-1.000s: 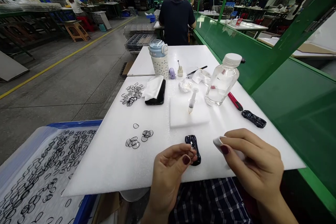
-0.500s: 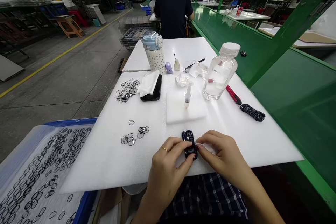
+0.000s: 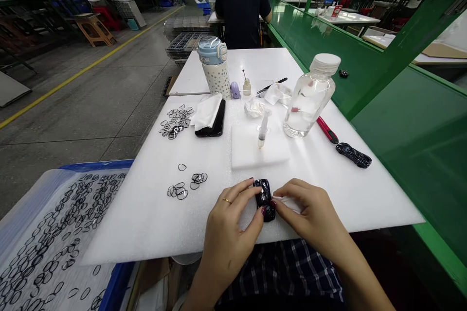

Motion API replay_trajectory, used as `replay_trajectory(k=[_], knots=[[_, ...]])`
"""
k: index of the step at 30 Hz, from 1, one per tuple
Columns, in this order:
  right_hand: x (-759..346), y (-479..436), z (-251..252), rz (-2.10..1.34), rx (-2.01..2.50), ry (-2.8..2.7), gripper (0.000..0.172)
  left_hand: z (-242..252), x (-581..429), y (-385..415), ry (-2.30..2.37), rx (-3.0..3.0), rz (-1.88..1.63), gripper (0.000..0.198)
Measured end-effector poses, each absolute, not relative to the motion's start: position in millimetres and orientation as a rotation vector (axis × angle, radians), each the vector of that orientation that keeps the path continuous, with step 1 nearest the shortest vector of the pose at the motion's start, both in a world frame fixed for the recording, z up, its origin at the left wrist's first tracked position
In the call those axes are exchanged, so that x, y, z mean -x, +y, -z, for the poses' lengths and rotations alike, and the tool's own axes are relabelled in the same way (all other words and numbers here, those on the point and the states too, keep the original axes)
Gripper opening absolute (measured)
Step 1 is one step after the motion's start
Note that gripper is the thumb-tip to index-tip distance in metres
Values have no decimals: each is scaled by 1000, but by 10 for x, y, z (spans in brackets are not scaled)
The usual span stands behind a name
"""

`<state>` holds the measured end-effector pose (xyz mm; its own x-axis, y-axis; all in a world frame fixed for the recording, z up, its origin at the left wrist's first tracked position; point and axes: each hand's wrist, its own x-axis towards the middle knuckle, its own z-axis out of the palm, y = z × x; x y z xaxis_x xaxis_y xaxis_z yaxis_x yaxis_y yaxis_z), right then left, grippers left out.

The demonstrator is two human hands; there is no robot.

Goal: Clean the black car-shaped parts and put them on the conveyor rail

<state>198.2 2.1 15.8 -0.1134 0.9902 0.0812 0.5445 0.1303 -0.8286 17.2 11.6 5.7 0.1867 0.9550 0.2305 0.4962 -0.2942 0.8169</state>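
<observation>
A small glossy black toy car body [image 3: 263,194] lies on the white foam sheet before me. My left hand [image 3: 233,218] grips it from the left, thumb at its near end and fingers at its far end. At its right side, my right hand [image 3: 310,206] pinches a folded white cloth [image 3: 290,201] between thumb and fingers, the tips touching the car body or very near it. Just beyond stands an upright syringe [image 3: 263,130] in a white foam block [image 3: 251,158]. A second black car-shaped piece [image 3: 353,155] lies to the right.
Thin black rings [image 3: 177,190] lie in groups on the left, with many more in a blue-edged tray [image 3: 122,272]. Behind are a black phone [image 3: 219,124] under a white cloth, a dotted tumbler [image 3: 217,75], a clear bottle [image 3: 308,102] and a red cutter [image 3: 327,130]. A co-worker [image 3: 242,7] sits ahead.
My left fingers have shifted on the car body, its thumb moving slightly left and its index finger stretching to the far end. My right hand stays beside it with the cloth.
</observation>
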Motion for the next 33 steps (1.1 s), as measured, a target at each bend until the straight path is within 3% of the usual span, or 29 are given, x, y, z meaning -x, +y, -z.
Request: replay_trajectory(k=[12,17,22,25,30,33], knots=[[-1971,-13,-104,-713,1461,-1792,6,-79,-149,145,1349,-1896,-885,28],[-2026,-133,-42,-526,1369,-1738,15,-153,-64,257,1082,-1988,-697,66],[-2025,-263,63,-289,1334,-1831,26,-74,-128,298,1154,-2062,-797,47],[-1984,-289,82,-176,1288,-1894,31,-44,-168,266,1265,-2130,-794,46],[-1849,-254,91,61,1270,-1991,25,-81,-171,237,1313,-2197,-705,46],[-1891,-150,83,32,1410,-1906,22,-87,-164,240,1314,-2203,-692,47]])
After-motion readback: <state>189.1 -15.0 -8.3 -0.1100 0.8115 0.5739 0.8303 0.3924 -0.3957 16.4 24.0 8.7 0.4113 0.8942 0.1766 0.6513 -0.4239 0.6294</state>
